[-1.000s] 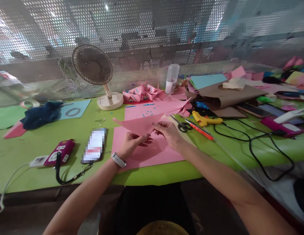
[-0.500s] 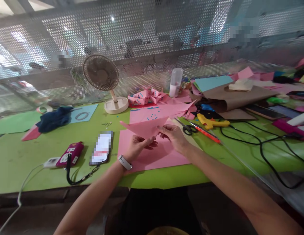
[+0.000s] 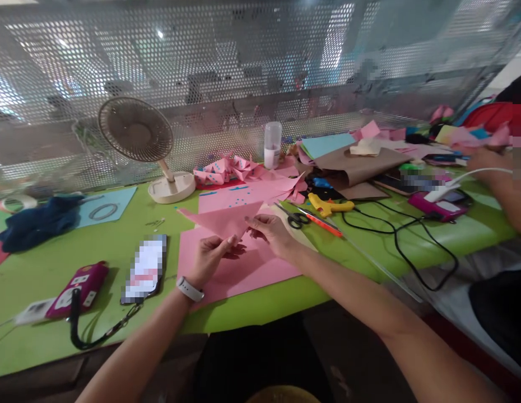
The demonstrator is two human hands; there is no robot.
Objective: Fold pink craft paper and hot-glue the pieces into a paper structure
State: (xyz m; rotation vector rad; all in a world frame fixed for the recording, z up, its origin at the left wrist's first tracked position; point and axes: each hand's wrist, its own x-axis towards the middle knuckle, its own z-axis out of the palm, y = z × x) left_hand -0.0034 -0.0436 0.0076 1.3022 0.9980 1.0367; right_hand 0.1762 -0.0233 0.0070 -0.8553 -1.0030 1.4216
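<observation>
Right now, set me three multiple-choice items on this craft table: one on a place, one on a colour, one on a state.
1. Where do the scissors lie?
A. Just right of the right hand
B. Under the desk fan
C. On the phone

2. What colour is the folded paper held in both hands?
A. Blue
B. Pink
C. Brown

3. How is the folded paper held?
A. Flat under one palm
B. Lifted above the pink sheet, pinched by left hand and right hand
C. Lying untouched

Answers: 1 A, the scissors' dark handles sit beside the right hand's fingers. 2 B, it matches the sheet below. 3 B, fingers of both hands grip its lower edge and it casts a shadow on the sheet.
</observation>
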